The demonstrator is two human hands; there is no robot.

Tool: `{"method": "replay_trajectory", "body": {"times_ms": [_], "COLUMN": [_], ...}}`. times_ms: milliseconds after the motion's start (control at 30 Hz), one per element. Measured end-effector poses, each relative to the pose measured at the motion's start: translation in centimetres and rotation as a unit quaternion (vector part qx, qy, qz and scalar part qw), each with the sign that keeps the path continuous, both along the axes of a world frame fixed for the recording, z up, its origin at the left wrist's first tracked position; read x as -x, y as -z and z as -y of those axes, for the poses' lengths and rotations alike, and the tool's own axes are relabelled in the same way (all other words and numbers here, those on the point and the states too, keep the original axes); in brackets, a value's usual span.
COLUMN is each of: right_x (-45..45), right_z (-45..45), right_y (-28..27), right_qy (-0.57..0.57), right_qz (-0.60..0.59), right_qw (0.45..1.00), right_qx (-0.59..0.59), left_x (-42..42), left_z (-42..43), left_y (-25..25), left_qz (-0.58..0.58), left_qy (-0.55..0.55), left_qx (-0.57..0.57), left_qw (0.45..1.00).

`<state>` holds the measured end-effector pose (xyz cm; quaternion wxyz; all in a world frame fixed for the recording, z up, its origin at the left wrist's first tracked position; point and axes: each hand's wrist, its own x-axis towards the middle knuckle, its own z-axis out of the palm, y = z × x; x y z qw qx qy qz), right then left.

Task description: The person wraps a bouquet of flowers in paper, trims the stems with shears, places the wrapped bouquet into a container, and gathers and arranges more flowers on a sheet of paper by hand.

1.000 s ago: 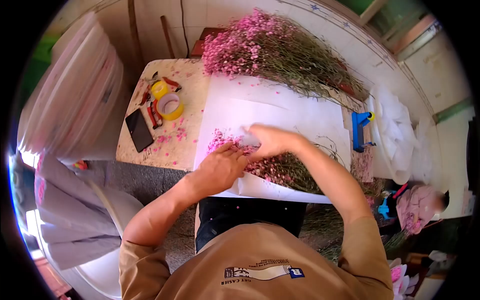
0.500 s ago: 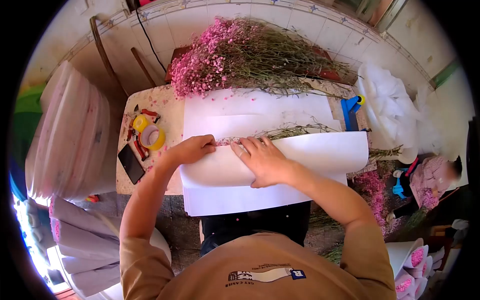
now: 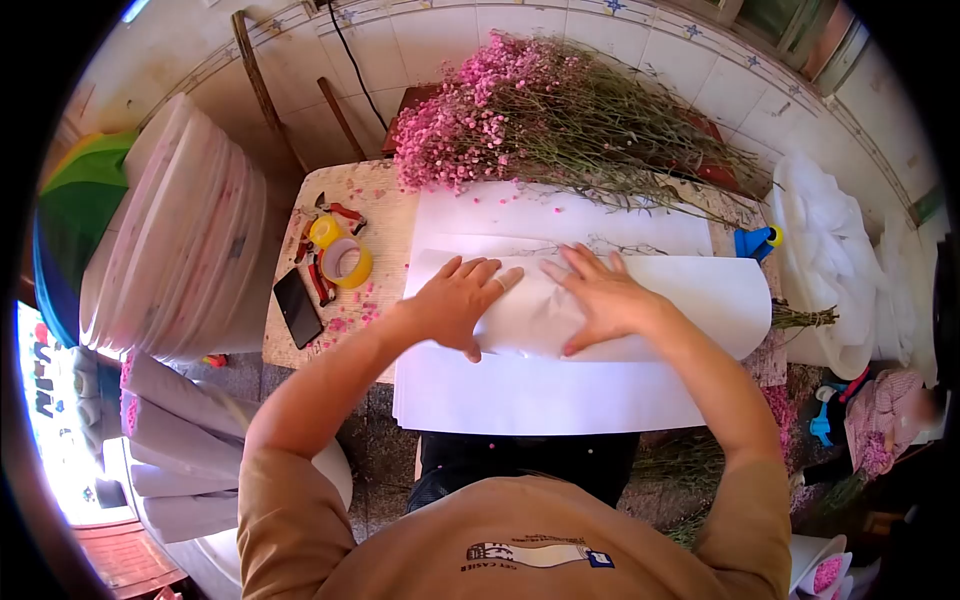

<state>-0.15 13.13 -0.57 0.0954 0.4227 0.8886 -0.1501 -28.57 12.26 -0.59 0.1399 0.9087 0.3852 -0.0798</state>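
A white paper sheet (image 3: 690, 300) is folded over into a wide roll, with green stems (image 3: 803, 317) sticking out of its right end. My left hand (image 3: 460, 303) lies on the left part of the roll, fingers spread. Farther right, my right hand (image 3: 603, 300) rests on the same roll, also with spread fingers. The paper hides any flowers inside. Under the roll lie more flat white sheets (image 3: 540, 395). Behind them rests a large bunch of pink flowers (image 3: 470, 125) with long green stems.
On the table's left part (image 3: 385, 205) are a black phone (image 3: 298, 308), tape rolls (image 3: 347, 262) and red-handled pliers (image 3: 347, 213). A blue tape dispenser (image 3: 755, 243) stands at the right. Stacked white tubs (image 3: 180, 240) and wrapped bundles (image 3: 185, 430) are at the left. Another person (image 3: 885, 420) is at the far right.
The paper has been folded over the flowers. Since the last earlier frame, my left hand has moved from the paper's left edge onto the roll, and both hands have spread their fingers.
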Motion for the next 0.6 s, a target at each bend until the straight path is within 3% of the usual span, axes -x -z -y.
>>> {"method": "replay_trajectory", "body": {"times_ms": [33, 100, 133, 167, 233, 300, 400, 500, 533, 600], "right_x": [-0.6, -1.8, -2.3, -2.5, -2.6, -3.0, -2.9, -3.4, -3.1, -2.8], "right_z": [-0.1, -0.9, -1.4, -1.4, -1.3, -0.8, 2.4, 8.3, 10.5, 13.5], "right_y": [-0.8, -2.0, -1.7, -1.4, -1.3, -0.6, -0.3, 2.4, 2.9, 2.9], "right_qy": [0.000, 0.073, 0.067, 0.070, 0.059, 0.045, 0.026, -0.005, -0.010, -0.039], "right_qz": [0.000, 0.076, 0.045, 0.044, 0.028, 0.012, -0.014, -0.075, -0.077, -0.062], "right_qw": [1.000, 0.984, 0.981, 0.981, 0.981, 0.985, 0.993, 0.996, 0.996, 0.980], "right_qx": [-0.002, 0.144, 0.175, 0.174, 0.185, 0.164, 0.111, -0.049, -0.041, -0.187], "left_x": [0.0, -0.3, -0.2, -0.1, 0.3, 0.4, 1.1, 2.2, 2.5, 2.7], "left_z": [-1.2, -3.9, -5.5, -6.5, -6.5, -5.4, 0.2, 7.4, 9.3, 11.5], "left_y": [-0.2, -0.5, -0.2, 0.2, 0.2, 0.0, 0.7, 2.3, 2.9, 3.7], "left_qz": [-0.016, -0.026, -0.013, -0.002, 0.027, -0.021, -0.002, 0.133, 0.116, 0.095], "left_qy": [0.007, 0.011, 0.013, 0.018, -0.005, -0.027, -0.044, -0.021, -0.011, -0.006], "left_qx": [0.047, 0.084, 0.177, 0.269, 0.313, 0.240, 0.043, -0.181, -0.244, -0.314], "left_qw": [0.999, 0.996, 0.984, 0.963, 0.949, 0.970, 0.998, 0.974, 0.963, 0.945]}}
